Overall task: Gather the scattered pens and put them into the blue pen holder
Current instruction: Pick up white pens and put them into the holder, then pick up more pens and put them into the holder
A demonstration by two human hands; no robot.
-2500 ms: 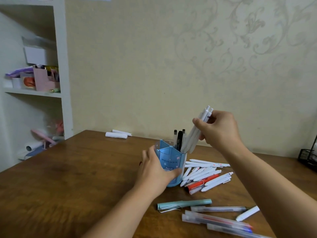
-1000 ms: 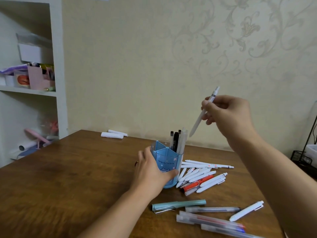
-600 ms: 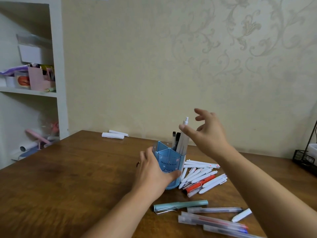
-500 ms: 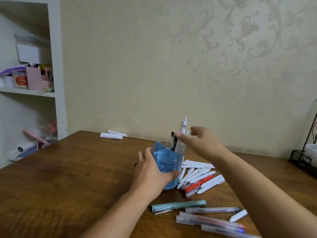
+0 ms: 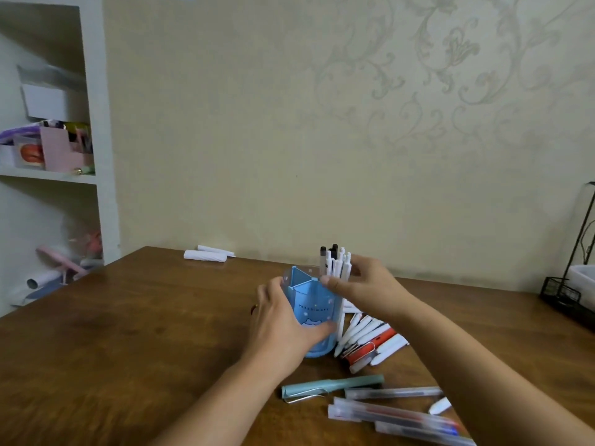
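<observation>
The blue pen holder (image 5: 314,312) stands upright on the wooden table (image 5: 128,349). My left hand (image 5: 283,326) grips its near left side. Several white and black pens (image 5: 336,262) stand in its right compartment. My right hand (image 5: 367,288) is at the rim, thumb in front of these pens and fingers behind them, closed around the bundle. To the right of the holder lies a pile of white pens (image 5: 363,331) with a red pen (image 5: 370,347). Nearer to me lie a teal pen (image 5: 335,384), clear pens (image 5: 392,393) and a white pen (image 5: 439,406), partly hidden by my right forearm.
Two white paper rolls (image 5: 206,254) lie at the table's far edge by the wall. A black wire rack (image 5: 566,294) stands at the right edge. A white shelf unit (image 5: 48,175) with boxes is on the left.
My right hand dropped a white pen into the holder, then came down and left to close around the standing pens. My left hand stayed on the holder.
</observation>
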